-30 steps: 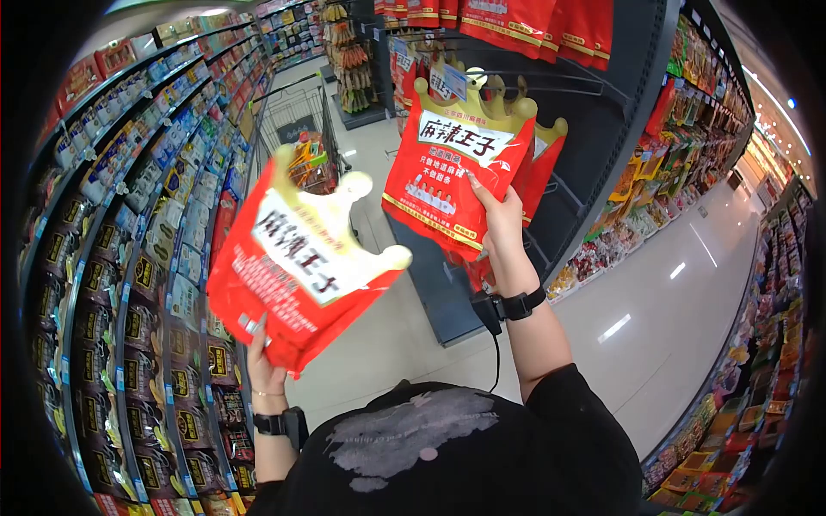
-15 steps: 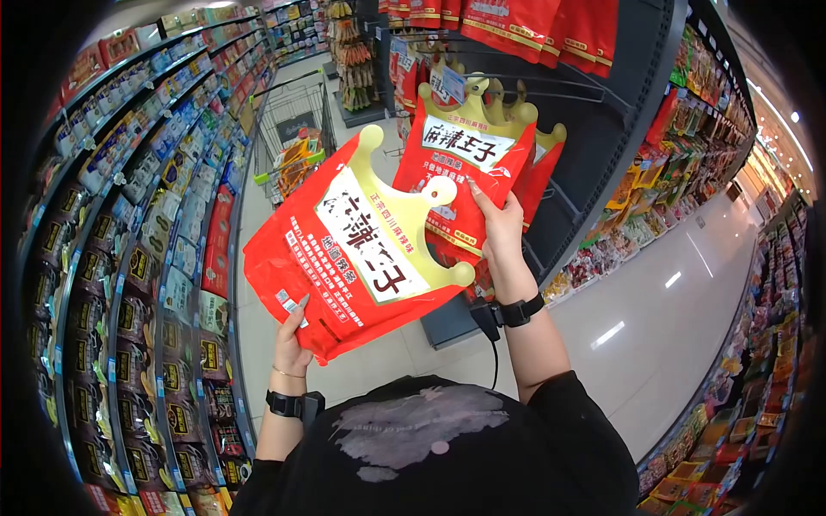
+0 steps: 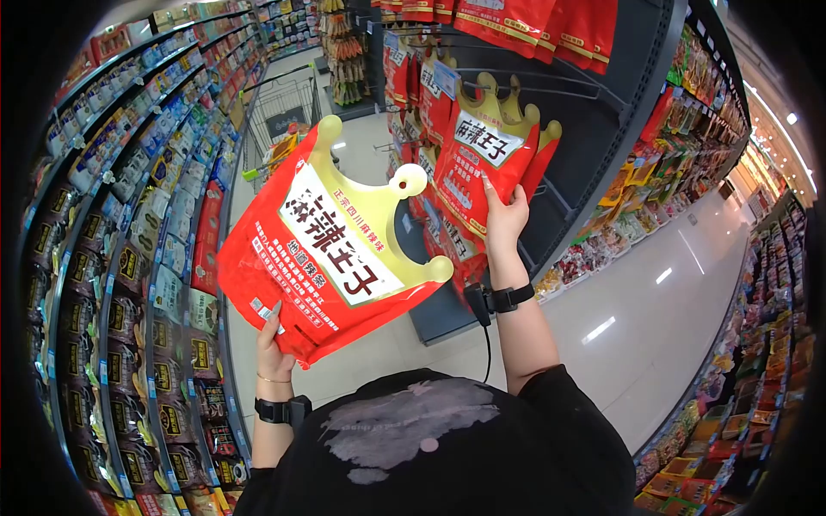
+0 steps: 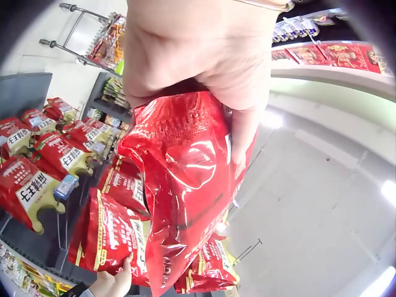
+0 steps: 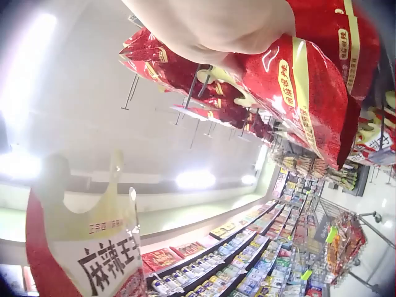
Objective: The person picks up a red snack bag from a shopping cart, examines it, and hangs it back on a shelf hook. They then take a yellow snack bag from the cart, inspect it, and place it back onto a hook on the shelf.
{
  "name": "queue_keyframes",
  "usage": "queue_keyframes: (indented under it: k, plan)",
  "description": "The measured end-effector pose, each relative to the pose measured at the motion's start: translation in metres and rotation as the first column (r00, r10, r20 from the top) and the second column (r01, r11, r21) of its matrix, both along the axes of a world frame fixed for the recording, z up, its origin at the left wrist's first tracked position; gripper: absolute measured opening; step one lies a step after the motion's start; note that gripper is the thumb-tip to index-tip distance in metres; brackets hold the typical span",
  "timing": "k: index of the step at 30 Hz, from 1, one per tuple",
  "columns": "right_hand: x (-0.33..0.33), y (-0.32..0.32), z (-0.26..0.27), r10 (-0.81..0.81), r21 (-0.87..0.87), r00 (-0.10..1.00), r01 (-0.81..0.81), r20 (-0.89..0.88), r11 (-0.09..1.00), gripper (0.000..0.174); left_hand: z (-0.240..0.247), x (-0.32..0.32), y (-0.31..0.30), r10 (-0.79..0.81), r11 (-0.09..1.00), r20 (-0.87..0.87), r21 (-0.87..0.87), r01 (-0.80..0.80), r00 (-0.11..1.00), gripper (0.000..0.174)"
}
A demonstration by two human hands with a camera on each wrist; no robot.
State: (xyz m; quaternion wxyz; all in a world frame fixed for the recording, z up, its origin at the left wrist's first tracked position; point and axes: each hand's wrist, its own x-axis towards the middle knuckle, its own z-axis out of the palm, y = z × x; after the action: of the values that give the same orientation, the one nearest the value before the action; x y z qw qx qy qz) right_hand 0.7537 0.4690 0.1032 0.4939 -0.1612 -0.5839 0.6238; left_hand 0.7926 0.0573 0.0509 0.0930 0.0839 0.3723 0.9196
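The lower edge of a large red bag (image 3: 327,249) was pinched by the left hand (image 3: 274,351), and the lower right edge of a second red bag (image 3: 473,179) was pinched by the right hand (image 3: 506,211), its thumb laid on the front.

The left fingers were mostly hidden behind the first bag, which was held up before the torso; the right fingers were covered by the second, held at the rack (image 3: 607,159). Whether that one was borne by a hook could not be told. In the right wrist view, the first bag was cut off and washed out.

The first bag was tilted, its base-to-crown axis run from lower left to upper right, its printed front turned to the head camera. The second was pointed crown upward, leaned slightly right.

At far left, shelves (image 3: 95,301) were filled with packets. The cart (image 3: 286,122) was partly blocked by the first bag. More red bags (image 3: 538,30) were hung above the second, and stocked shelves (image 3: 615,225) were seen farther right.
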Motion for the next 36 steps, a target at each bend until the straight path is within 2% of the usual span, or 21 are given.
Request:
queue_keyframes:
  k: [3,6,9,11,13,18,20,23,24,25,26,27,28,30,33,35,36]
  plan:
    - [-0.002,0.009,-0.001,-0.03,0.032,0.999,0.03,-0.014,0.999,0.026,0.001,-0.002,-0.001,0.016,1.0,-0.005,-0.022,-0.016,1.0,0.049]
    - [0.0,0.019,0.0,-0.054,-0.024,0.996,0.053,-0.066,0.998,0.024,0.0,-0.005,-0.002,0.011,1.0,0.023,-0.015,-0.01,1.0,0.049]
    - [-0.002,0.033,-0.004,-0.12,0.0,0.992,0.12,-0.034,0.993,0.024,0.004,-0.006,0.001,0.036,0.999,-0.008,-0.028,-0.036,0.999,0.049]
    - [-0.004,0.045,-0.008,-0.128,-0.004,0.991,0.128,-0.047,0.992,0.025,0.003,-0.008,0.001,0.021,1.0,-0.023,-0.02,-0.022,1.0,0.049]
    - [-0.005,0.055,-0.009,-0.206,0.022,0.978,0.206,-0.005,0.978,0.026,-0.001,-0.009,-0.001,-0.029,1.0,-0.042,-0.004,0.028,0.999,0.047]
    - [-0.004,0.049,-0.011,-0.176,0.022,0.983,0.177,-0.061,0.984,0.026,-0.004,-0.013,0.0,-0.025,0.999,-0.079,0.02,0.027,0.997,0.046]
    - [0.003,0.037,-0.011,-0.147,0.081,0.989,0.15,-0.033,0.985,0.026,-0.006,-0.013,-0.001,-0.075,0.996,-0.074,0.049,0.079,0.994,0.045]
    - [0.004,0.021,-0.015,-0.084,0.064,0.995,0.088,-0.063,0.994,0.027,0.005,-0.01,0.004,0.024,1.0,-0.016,-0.001,-0.024,1.0,0.047]
    - [0.005,0.023,-0.018,-0.136,0.143,0.991,0.133,0.011,0.981,0.034,0.002,-0.012,0.003,0.038,0.999,-0.009,-0.004,-0.038,0.999,0.047]
    - [-0.001,0.028,-0.027,-0.285,0.207,0.954,0.261,0.093,0.943,0.046,-0.005,-0.015,0.0,0.019,1.0,0.022,0.021,-0.019,1.0,0.046]
    - [-0.007,0.03,-0.039,-0.338,0.194,0.941,0.335,-0.018,0.922,0.059,-0.01,-0.018,-0.005,0.004,0.999,0.053,0.044,-0.007,0.999,0.045]
    - [0.005,0.015,-0.023,-0.384,0.264,0.922,0.358,0.052,0.896,0.065,-0.011,-0.023,-0.008,-0.005,1.0,0.036,0.015,0.005,0.999,0.044]
    - [0.012,0.003,-0.017,-0.312,0.219,0.949,0.312,-0.034,0.925,0.066,-0.015,-0.03,-0.01,-0.021,1.0,0.054,0.019,0.02,0.998,0.044]
    - [0.026,-0.027,0.004,-0.38,0.532,0.908,0.413,-0.176,0.739,0.066,-0.013,-0.041,-0.01,-0.022,0.999,0.086,0.029,0.019,0.996,0.044]
    - [0.03,-0.069,-0.003,-0.312,0.583,0.922,0.386,-0.228,0.715,0.06,-0.016,-0.066,-0.008,-0.041,0.995,0.092,0.089,0.033,0.995,0.044]
    - [0.022,-0.093,-0.004,-0.009,0.534,0.993,0.073,-0.122,0.843,0.055,-0.023,-0.089,-0.008,-0.069,0.991,0.087,0.124,0.058,0.994,0.044]
    - [0.021,-0.098,-0.021,0.095,0.534,0.995,-0.067,-0.026,0.843,0.054,-0.025,-0.093,-0.009,-0.072,0.991,0.091,0.12,0.061,0.993,0.044]
